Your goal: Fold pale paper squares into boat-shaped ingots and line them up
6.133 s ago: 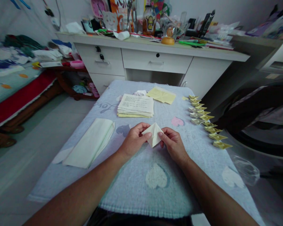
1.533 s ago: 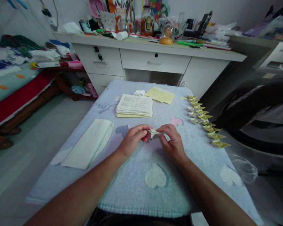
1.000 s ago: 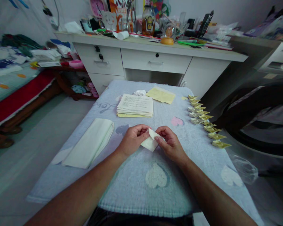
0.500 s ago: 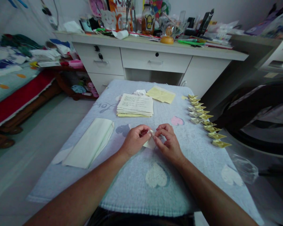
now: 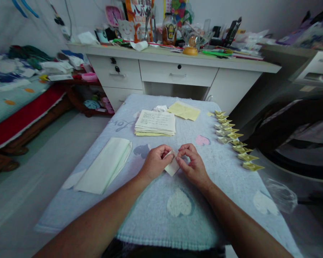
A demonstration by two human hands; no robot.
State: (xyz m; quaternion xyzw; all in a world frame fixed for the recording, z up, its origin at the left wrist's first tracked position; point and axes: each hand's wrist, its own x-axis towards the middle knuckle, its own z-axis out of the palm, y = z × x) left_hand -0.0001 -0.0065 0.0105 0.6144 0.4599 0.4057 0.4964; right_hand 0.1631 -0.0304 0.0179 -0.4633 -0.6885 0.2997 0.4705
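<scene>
A small folded piece of paper (image 5: 172, 167), pale cream, is held between both hands above the cloth-covered table (image 5: 150, 215). My left hand (image 5: 157, 160) pinches its upper left part between thumb and fingers. On the other side, my right hand (image 5: 191, 161) has its thumb and fingertips closed at the paper's right edge. Beyond the hands lies a stack of handwritten sheets (image 5: 155, 122). Yellow paper sheets (image 5: 184, 110) rest behind it to the right. Along the table's right edge stands a row of several folded paper boats (image 5: 246, 157).
Left of my hands lies a folded pale sheet (image 5: 104, 166). A crumpled white tissue (image 5: 160, 108) sits behind the stack. The white desk (image 5: 177, 73), crowded with jars and stationery, borders the far side. A washing machine (image 5: 312, 79) stands at right, a bed (image 5: 24, 104) at left.
The small paper has turned in my fingers and shows more of its face, with a corner pointing down towards me. Both hands stay in nearly the same place. The view has tilted slightly.
</scene>
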